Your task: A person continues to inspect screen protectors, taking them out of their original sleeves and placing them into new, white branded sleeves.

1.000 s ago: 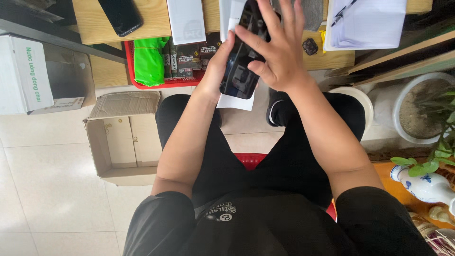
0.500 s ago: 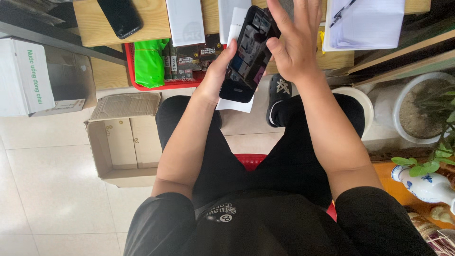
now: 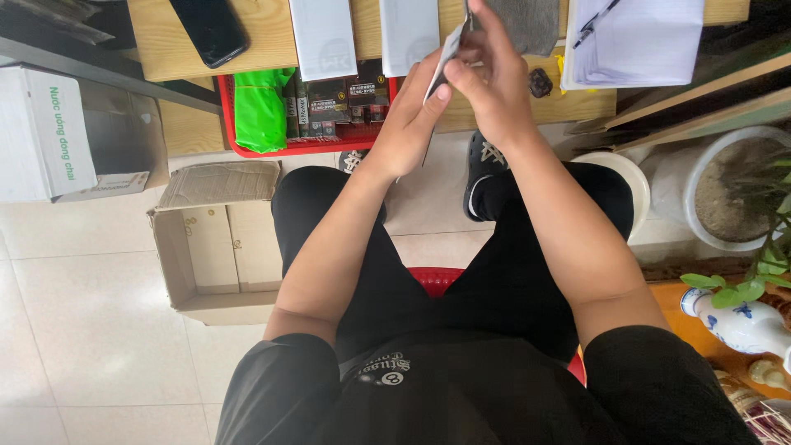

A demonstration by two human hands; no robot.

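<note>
I sit on a red stool [image 3: 430, 280] at a wooden table [image 3: 165, 53]. My left hand [image 3: 408, 124] holds a thin flat phone [image 3: 447, 51] up over the table edge. It is turned edge-on, so only its pale side shows. My right hand [image 3: 494, 82] is closed around its upper part, with thumb and fingers pinching it. The phone's face is hidden.
On the table lie a second black phone [image 3: 210, 29], two white boxes [image 3: 323, 37], a grey cloth [image 3: 527, 21] and papers with a pen [image 3: 638, 41]. A red tray [image 3: 306, 150] holds a green packet [image 3: 259, 107]. An open cardboard box [image 3: 214, 243] and a white pot [image 3: 729, 189] stand on the floor.
The phone has gone from face-up to edge-on and moved up toward the table. My right hand, open with fingers spread half a second ago, has closed on it.
</note>
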